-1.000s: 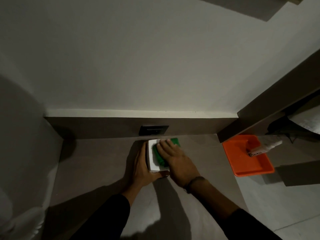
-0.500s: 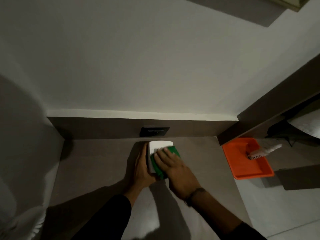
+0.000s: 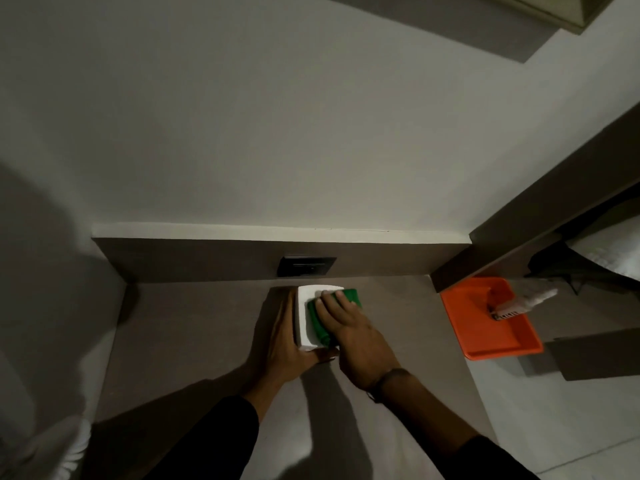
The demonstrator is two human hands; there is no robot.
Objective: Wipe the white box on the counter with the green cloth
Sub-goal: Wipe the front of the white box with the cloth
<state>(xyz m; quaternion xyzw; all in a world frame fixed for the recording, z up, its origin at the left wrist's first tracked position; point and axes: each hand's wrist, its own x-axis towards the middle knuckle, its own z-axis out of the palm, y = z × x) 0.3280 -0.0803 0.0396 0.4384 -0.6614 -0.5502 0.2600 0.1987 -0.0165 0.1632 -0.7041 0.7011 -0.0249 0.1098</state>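
A small white box sits on the brown counter, close to the back panel. My left hand clasps the box's left side and near corner, steadying it. A green cloth lies on the box's top, pressed flat under my right hand, whose fingers reach toward the far edge. The cloth covers the right part of the top; the left strip of the box shows bare.
A dark socket plate is set in the back panel just behind the box. An orange tray with a white tube lies to the right beyond the counter's edge. White wall rises behind.
My right hand slid the cloth toward me over the box top, then pushed it back toward the far edge. My left hand kept its hold on the box.
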